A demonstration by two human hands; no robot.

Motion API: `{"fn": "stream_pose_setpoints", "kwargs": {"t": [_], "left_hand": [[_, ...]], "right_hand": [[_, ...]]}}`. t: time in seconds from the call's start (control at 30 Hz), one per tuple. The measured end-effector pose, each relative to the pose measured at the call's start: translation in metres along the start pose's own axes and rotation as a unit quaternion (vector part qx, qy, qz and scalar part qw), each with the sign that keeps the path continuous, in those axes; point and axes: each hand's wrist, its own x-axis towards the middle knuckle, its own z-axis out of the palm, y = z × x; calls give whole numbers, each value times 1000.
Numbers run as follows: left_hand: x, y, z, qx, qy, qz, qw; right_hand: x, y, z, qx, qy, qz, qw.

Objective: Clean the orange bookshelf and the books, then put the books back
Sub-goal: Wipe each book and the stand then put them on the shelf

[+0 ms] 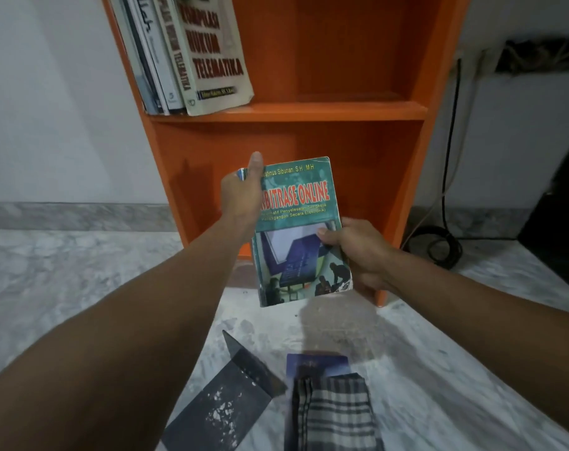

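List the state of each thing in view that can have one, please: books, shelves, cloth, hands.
Green book: closed, held in the air by both hands.
Left hand: grips its top left corner.
Right hand: grips its right edge.
Shelf books: standing, leaning left.
Lower shelf: holds no books.
Blue book: flat on the floor, partly under the cloth.
Checked cloth: folded, lying on it.

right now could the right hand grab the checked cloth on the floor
Probably not: the right hand is gripping the green book along with the left hand. The checked cloth lies uncovered below.
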Motion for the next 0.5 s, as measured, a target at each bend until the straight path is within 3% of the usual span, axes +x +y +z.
{"fn": "stream_pose_setpoints", "kwargs": {"t": [0.17,0.3,0.5], "left_hand": [[-5,31,-8,-36,-2,45,998],[-15,34,-19,64,-38,102,992],[11,60,-49,97,-109,127,981]], "right_hand": [[0,-46,15,-2,80,-91,993],[13,-101,24,22,130,-149,980],[26,-171,33,-61,113,-211,969]]}}
